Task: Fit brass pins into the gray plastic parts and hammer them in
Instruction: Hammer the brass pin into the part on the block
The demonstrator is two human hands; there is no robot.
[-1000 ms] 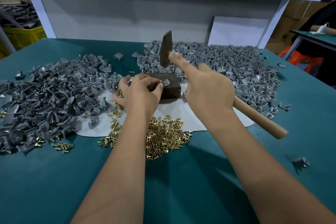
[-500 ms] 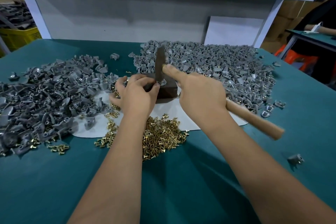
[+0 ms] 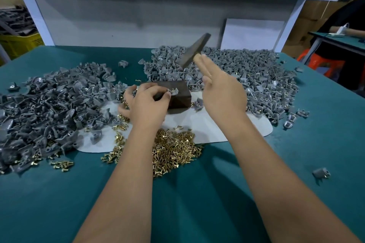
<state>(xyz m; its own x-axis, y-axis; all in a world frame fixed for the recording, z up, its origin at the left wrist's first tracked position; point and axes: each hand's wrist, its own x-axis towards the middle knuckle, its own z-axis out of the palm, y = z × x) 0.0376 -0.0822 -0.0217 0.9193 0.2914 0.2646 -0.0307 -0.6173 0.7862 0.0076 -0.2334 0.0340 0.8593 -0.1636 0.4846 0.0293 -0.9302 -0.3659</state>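
Observation:
My left hand [image 3: 146, 102] pinches a gray plastic part [image 3: 173, 91] with a brass pin standing in it, on top of a dark metal block [image 3: 178, 98]. Above and to the right, my right hand [image 3: 221, 94] grips the hammer, with fingers stretched along its handle. The handle is hidden behind the hand. The dark hammer head [image 3: 194, 49] is raised and tilted over the far pile. Loose brass pins [image 3: 173, 150] lie heaped in front of the block.
Gray parts lie heaped at the left [image 3: 49, 108] and at the back right [image 3: 246, 73] on the green table. A white mat [image 3: 207, 126] lies under the block. One stray part [image 3: 321, 172] sits near right. A person's arm [image 3: 347, 29] rests on the neighbouring table.
The hammer struck down onto the part on the block half a second ago and has now swung back up and to the right. My left hand has kept its hold.

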